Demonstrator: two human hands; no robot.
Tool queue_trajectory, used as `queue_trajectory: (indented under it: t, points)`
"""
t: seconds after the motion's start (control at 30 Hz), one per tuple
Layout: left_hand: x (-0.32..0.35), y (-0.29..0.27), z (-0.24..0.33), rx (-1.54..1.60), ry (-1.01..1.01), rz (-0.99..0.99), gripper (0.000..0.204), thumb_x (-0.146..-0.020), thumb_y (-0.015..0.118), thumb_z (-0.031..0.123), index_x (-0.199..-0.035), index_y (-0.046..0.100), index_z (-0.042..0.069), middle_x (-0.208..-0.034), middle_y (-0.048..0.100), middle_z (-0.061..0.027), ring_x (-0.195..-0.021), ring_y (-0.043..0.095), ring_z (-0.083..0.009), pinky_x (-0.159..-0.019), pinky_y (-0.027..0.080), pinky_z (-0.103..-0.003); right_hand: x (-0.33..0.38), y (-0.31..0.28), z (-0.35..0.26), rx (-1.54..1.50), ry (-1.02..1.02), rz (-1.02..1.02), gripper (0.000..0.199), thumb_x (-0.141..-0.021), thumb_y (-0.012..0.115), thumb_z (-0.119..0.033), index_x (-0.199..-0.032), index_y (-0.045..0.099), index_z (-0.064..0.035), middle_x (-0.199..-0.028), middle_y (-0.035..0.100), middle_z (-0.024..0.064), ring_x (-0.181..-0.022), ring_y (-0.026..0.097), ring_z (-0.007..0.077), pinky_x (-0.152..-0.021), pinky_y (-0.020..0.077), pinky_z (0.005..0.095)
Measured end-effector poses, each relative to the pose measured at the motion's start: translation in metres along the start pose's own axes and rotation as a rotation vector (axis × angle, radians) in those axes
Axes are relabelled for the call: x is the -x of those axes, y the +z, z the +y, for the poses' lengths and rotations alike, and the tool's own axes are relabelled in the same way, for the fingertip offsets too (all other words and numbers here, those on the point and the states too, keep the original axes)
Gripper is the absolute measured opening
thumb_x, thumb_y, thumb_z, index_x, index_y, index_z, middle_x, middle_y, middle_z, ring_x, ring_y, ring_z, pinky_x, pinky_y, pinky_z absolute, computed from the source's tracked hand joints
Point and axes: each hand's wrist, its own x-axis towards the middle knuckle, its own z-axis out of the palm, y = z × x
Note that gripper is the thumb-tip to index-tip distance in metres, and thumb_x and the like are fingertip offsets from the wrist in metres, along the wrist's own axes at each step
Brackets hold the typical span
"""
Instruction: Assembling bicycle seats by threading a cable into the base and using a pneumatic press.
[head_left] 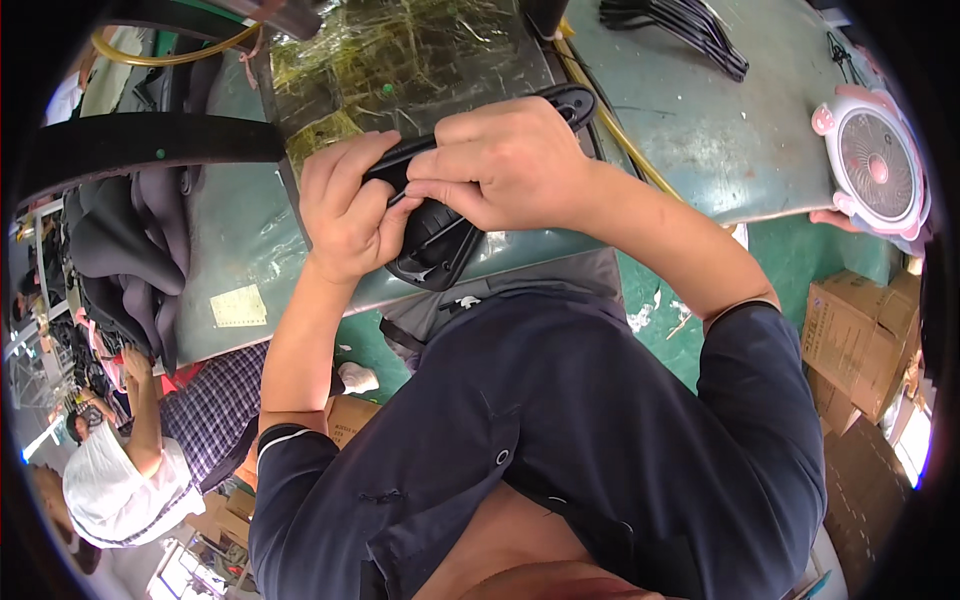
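Note:
In front of me, over the near part of the bench, is a black plastic part [440,258]. It has a long bar with a rounded, holed end at the upper right and a wider rounded piece below. I cannot tell its exact kind. My left hand [345,210] is closed on its left side, fingers curled and thumb pressed in. My right hand [515,165] grips the bar from above, its thumb and forefinger pinched close to the left thumb. Whatever lies between the two thumbs is too small to make out. The fingers hide much of the part's middle.
Tape-covered padding [400,70] lies beneath a dark frame [150,150]. A yellow hose [640,150] runs along the bench [720,180]. Black curved parts [680,30] and a pink-white fan [875,165] are rightward. Dark grey pieces [130,240] and another person [130,480] are leftward; cartons [855,335] stand right.

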Motion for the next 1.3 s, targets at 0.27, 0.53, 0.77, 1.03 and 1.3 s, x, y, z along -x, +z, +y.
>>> queue_trajectory:
  t: [0.27, 0.53, 0.77, 1.03, 1.3]
  points:
    - [-0.008, -0.008, 0.022, -0.200, -0.269, 0.080, 0.031, -0.090, 0.084, 0.024, -0.081, 0.065, 0.002, -0.129, 0.073, -0.0185, -0.107, 0.068, -0.0402, -0.091, 0.055, -0.049, -0.021, -0.023, -0.007, 0.186, -0.104, 0.230, 0.051, -0.083, 0.091, -0.027, -0.124, 0.074, -0.0036, -0.122, 0.071, 0.0178, -0.110, 0.067, 0.0415, -0.096, 0.0563, 0.0473]
    - [-0.031, 0.017, 0.035, -0.284, -0.508, 0.132, 0.027, -0.098, 0.077, 0.019, -0.081, 0.070, -0.001, -0.129, 0.074, -0.0169, -0.102, 0.068, -0.0409, -0.090, 0.055, -0.048, -0.005, 0.015, -0.008, 0.210, 0.324, 0.148, 0.060, -0.081, 0.081, -0.021, -0.133, 0.065, 0.0037, -0.113, 0.068, 0.0223, -0.095, 0.074, 0.0417, -0.078, 0.0633, 0.0459]
    - [-0.032, 0.034, 0.015, -0.330, -0.489, 0.233, 0.022, -0.096, 0.076, 0.014, -0.079, 0.071, 0.001, -0.116, 0.076, -0.0123, -0.094, 0.070, -0.0369, -0.086, 0.055, -0.046, -0.018, 0.035, 0.020, 0.252, 0.253, 0.329, 0.051, -0.072, 0.073, -0.018, -0.121, 0.073, -0.0005, -0.091, 0.067, 0.0132, -0.078, 0.073, 0.0337, -0.065, 0.0620, 0.0443]
    - [-0.039, 0.034, -0.015, -0.472, -0.448, 0.181, 0.023, -0.098, 0.076, 0.016, -0.082, 0.069, 0.001, -0.115, 0.074, -0.0130, -0.095, 0.069, -0.0374, -0.085, 0.055, -0.046, -0.038, 0.047, 0.042, 0.233, 0.200, 0.417, 0.048, -0.074, 0.075, -0.017, -0.122, 0.075, -0.0067, -0.096, 0.071, 0.0114, -0.078, 0.073, 0.0337, -0.065, 0.0620, 0.0439]
    - [-0.028, 0.038, -0.009, -0.264, -0.528, 0.344, 0.029, -0.096, 0.083, 0.023, -0.112, 0.067, 0.004, -0.132, 0.069, -0.0225, -0.109, 0.072, -0.0400, -0.094, 0.058, -0.048, -0.032, 0.048, 0.033, 0.180, 0.311, 0.368, 0.072, -0.083, 0.083, -0.031, -0.141, 0.062, 0.0056, -0.116, 0.075, 0.0227, -0.107, 0.074, 0.0395, -0.090, 0.0614, 0.0462]
